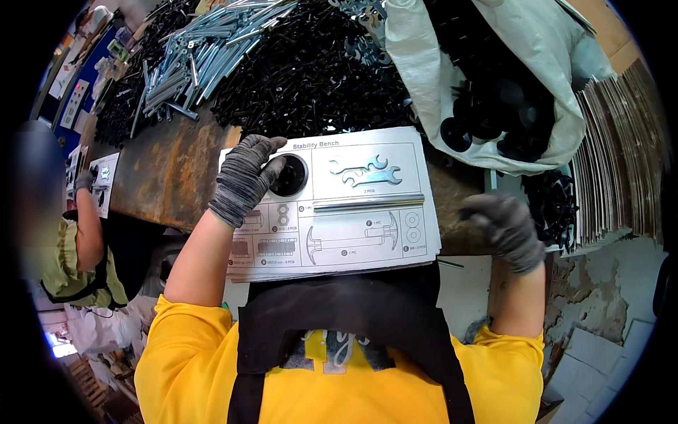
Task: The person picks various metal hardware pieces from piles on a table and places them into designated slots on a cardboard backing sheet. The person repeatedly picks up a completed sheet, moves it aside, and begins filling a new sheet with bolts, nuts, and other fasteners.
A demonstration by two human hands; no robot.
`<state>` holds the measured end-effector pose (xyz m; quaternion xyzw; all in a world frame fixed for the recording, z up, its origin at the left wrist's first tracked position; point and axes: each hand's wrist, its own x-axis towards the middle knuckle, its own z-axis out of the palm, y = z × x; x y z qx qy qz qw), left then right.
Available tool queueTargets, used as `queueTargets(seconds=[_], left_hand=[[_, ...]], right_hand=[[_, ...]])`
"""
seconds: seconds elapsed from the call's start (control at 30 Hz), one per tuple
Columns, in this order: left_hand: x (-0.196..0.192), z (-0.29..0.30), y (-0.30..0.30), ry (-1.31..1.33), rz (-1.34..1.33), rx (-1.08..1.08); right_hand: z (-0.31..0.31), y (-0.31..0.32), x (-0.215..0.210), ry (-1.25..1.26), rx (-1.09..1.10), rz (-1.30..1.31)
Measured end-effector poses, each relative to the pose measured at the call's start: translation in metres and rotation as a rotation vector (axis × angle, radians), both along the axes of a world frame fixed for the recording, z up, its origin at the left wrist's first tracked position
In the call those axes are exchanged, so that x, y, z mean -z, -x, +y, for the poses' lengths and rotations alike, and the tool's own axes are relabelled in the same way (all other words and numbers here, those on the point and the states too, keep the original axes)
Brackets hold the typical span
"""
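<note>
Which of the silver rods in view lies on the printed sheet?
The lone rod crosswise on the sheet, just below the wrenches in the picture; the heaped rods lie farther back, to the left.

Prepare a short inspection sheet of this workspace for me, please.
Surface: brown table, stained and worn.
Job's things: round black piece, flat wrenches and metal tube, all lying on stacked printed sheets.
Clutter: small black parts, heaped; silver rods; white sack holding round black things.
Left grip: gloved, at the round black piece, thumb and fingers apart; contact unclear.
Right grip: gloved, blurred, right of the sheets; contents unclear.
Cables: nothing seen clearly.
Surroundings: cardboard stack at right; co-worker's hand at left.
</note>
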<state>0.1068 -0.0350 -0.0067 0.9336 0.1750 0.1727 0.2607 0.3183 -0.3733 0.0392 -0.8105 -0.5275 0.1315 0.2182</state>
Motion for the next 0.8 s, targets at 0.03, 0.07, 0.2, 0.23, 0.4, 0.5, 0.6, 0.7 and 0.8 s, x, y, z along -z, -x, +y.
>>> queueTargets(seconds=[0.03, 0.07, 0.2, 0.23, 0.4, 0.5, 0.6, 0.7, 0.8], left_hand=[[-0.002, 0.000, 0.004, 0.034, -0.003, -0.022], [-0.005, 0.000, 0.006, 0.067, -0.007, -0.039], [0.002, 0.011, 0.027, -0.045, -0.055, -0.079], [0.006, 0.015, 0.033, -0.037, -0.082, -0.092], [0.025, 0.029, 0.067, 0.096, -0.125, -0.207], [0.034, 0.031, 0.087, 0.137, -0.087, -0.309], [0.061, 0.037, 0.100, 0.307, -0.216, -0.390], [0.076, 0.041, 0.107, 0.525, -0.241, -0.372], [0.075, 0.029, 0.098, 0.862, -0.330, -0.307]], right_hand=[[0.016, 0.011, 0.002, 0.122, -0.114, -0.083], [0.030, 0.021, 0.007, 0.243, -0.223, -0.166], [0.085, 0.060, 0.017, 0.600, -0.477, -0.248], [0.092, 0.068, 0.022, 0.555, -0.434, -0.247], [0.095, 0.080, 0.034, 0.383, -0.252, -0.257], [0.082, 0.081, 0.044, 0.229, -0.180, -0.276], [0.077, 0.085, 0.054, 0.006, -0.167, -0.363], [0.081, 0.087, 0.054, -0.033, -0.175, -0.376], [0.084, 0.088, 0.061, -0.105, -0.173, -0.415]])
